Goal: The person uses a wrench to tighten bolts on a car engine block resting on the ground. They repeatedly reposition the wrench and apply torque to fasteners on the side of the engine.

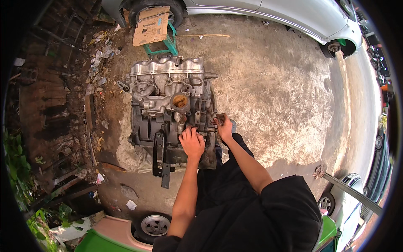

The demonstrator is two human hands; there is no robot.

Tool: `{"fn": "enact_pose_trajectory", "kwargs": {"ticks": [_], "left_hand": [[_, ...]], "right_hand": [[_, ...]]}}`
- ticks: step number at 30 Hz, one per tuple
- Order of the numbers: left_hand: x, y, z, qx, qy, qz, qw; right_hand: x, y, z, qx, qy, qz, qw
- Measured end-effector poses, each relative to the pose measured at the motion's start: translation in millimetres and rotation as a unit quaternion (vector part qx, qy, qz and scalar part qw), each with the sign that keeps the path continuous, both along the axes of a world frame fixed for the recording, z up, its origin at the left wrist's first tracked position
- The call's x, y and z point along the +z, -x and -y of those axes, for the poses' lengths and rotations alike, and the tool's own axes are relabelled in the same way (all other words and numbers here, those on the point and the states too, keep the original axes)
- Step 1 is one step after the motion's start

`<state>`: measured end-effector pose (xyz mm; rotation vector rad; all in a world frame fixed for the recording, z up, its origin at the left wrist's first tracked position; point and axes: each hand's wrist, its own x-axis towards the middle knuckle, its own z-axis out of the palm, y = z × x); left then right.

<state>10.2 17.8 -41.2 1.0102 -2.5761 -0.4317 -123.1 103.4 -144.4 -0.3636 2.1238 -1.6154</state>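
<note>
A bare metal car engine (145, 122) stands in front of me. A silvery ribbed cover (168, 66) lies along its far side, and a round opening with a rusty-brown inside (180, 101) faces up near its middle. My left hand (192, 143) rests on the engine's near right part, fingers bent and slightly apart; its fingertips are partly hidden among the parts. At the engine's right edge, my right hand (226, 127) is closed on a small brownish metal piece (220, 118), whose kind I cannot make out. A black metal bracket (159, 153) sticks out toward me, left of my left hand.
A green stool (170, 45) with a cardboard sheet (152, 26) stands beyond the engine. Behind it is a silver car (268, 12). Litter and scrap (98, 63) line the left side. A wheel (154, 225) sits low at left, and a metal bar (352, 193) at right.
</note>
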Motion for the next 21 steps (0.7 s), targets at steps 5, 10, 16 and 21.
{"fn": "enact_pose_trajectory", "kwargs": {"ticks": [5,10,16,21], "left_hand": [[-1,0,1,-0.006,0.016,-0.002,1.000],[-1,-1,2,-0.009,0.005,0.012,1.000],[-3,-2,4,-0.010,0.014,0.024,1.000],[-4,-2,3,-0.010,0.013,0.019,1.000]], "right_hand": [[-3,34,1,-0.037,-0.058,0.084,0.994],[-14,58,11,0.025,-0.233,-0.039,0.971],[-48,83,40,0.154,-0.300,0.175,0.925],[-70,81,62,0.158,-0.357,0.126,0.912]]}}
